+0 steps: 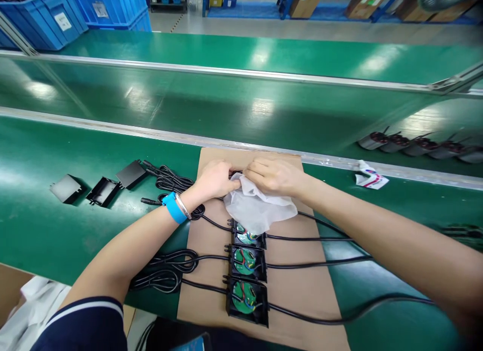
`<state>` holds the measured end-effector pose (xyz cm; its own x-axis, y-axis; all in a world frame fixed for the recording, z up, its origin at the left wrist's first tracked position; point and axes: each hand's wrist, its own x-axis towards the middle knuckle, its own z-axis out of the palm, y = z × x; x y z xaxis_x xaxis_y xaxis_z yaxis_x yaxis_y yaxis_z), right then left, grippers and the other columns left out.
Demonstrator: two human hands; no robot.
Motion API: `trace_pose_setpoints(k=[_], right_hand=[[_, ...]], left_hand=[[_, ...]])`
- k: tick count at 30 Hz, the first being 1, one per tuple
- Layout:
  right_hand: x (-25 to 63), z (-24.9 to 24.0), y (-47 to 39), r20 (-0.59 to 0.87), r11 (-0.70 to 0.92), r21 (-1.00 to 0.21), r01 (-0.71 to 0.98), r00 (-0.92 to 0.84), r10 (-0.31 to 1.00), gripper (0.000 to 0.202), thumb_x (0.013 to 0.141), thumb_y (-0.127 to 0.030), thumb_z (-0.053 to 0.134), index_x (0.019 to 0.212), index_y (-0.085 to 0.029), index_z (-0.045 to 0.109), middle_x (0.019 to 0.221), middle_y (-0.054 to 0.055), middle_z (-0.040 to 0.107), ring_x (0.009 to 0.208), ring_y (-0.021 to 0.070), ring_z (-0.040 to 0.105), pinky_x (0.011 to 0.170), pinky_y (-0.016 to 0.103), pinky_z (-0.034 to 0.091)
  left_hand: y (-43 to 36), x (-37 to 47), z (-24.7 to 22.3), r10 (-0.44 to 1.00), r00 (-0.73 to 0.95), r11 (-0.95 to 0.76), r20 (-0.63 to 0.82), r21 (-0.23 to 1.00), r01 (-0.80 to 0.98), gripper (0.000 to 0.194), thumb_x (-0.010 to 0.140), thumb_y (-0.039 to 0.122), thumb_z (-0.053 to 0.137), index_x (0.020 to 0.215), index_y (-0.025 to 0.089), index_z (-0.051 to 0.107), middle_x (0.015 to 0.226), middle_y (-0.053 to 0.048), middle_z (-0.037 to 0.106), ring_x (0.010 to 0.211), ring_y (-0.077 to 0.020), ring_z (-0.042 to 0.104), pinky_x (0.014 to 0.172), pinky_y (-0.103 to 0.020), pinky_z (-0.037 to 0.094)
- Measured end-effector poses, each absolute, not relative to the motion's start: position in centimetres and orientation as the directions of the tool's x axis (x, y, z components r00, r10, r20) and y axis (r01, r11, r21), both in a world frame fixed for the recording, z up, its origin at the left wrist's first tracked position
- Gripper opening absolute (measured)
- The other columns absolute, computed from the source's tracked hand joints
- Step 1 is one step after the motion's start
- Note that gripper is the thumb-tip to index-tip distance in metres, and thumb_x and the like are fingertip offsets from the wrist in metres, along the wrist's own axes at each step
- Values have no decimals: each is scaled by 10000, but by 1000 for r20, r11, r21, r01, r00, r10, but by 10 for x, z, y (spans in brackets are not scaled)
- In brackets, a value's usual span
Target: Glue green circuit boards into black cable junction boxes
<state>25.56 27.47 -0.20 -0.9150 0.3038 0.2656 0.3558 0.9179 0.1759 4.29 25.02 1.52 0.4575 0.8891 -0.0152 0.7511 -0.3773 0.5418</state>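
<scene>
A white cloth (pixel 260 205) hangs from my right hand (pixel 271 176), whose curled fingers grip it near the top of the cardboard sheet (pixel 294 300). My left hand (pixel 217 179) is just beside it, fingers bent inward at the cloth's left edge; what its fingertips hold is hidden. Below the cloth, open black housings with green round circuit boards (pixel 244 296) and coloured wires stand in a column on the cardboard. The cloth partly covers the uppermost visible housing. Black cables run out of the housings to both sides.
Black box parts (pixel 102 191) and coiled black cables (pixel 169 180) lie on the green table (pixel 30 225) to the left. A printed white wrapper (pixel 372 176) lies at right. Several metal cylinders (pixel 418 145) stand behind the rail. Blue crates (pixel 45 19) are at back left.
</scene>
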Motion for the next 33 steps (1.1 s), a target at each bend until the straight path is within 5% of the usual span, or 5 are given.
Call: trace_pose_setpoints(k=[8, 13, 19, 25, 33], right_hand=[[267, 30, 210, 562, 833, -199, 515, -636, 528, 144, 967, -200, 510, 876, -207, 621, 781, 33, 688, 706, 151, 647, 610, 271, 527], [256, 56, 185, 632, 691, -521, 501, -319, 707, 132, 932, -355, 593, 999, -257, 650, 873, 40, 710, 728, 194, 666, 597, 323, 533], [243, 50, 159, 664, 817, -388, 426, -486, 569, 260, 918, -233, 525, 1152, -196, 632, 1019, 109, 680, 903, 220, 675, 751, 372, 589], [248, 46, 149, 682, 793, -142, 592, -522, 512, 170, 865, -143, 580, 1032, -170, 600, 935, 103, 667, 875, 227, 654, 766, 375, 589], [250, 61, 137, 614, 810, -483, 333, -530, 584, 110, 853, -140, 557, 942, -206, 564, 1087, 102, 602, 926, 189, 624, 732, 321, 556]], left_hand=[[233, 31, 46, 904, 427, -340, 29, 653, 677, 456, 790, 463, 742, 1089, 132, 648, 1137, -137, 684, 1088, -284, 616, 935, -403, 483], [187, 37, 61, 897, 440, -232, 44, 893, 384, 426, 815, 466, 698, 1098, 177, 565, 988, -61, 658, 841, -186, 602, 703, -298, 481], [172, 64, 56, 945, 187, 275, -269, 961, -9, 165, 787, 144, 593, 913, 189, 496, 784, 18, 563, 687, -101, 534, 645, -243, 438], [172, 51, 62, 853, 418, 399, -312, 907, -138, 340, 670, 172, 719, 950, 177, 526, 809, 20, 602, 661, -93, 554, 626, -242, 441], [158, 55, 37, 876, 474, 139, -93, 988, -64, 323, 725, 236, 773, 964, 169, 566, 949, -25, 627, 806, -120, 585, 724, -258, 478]])
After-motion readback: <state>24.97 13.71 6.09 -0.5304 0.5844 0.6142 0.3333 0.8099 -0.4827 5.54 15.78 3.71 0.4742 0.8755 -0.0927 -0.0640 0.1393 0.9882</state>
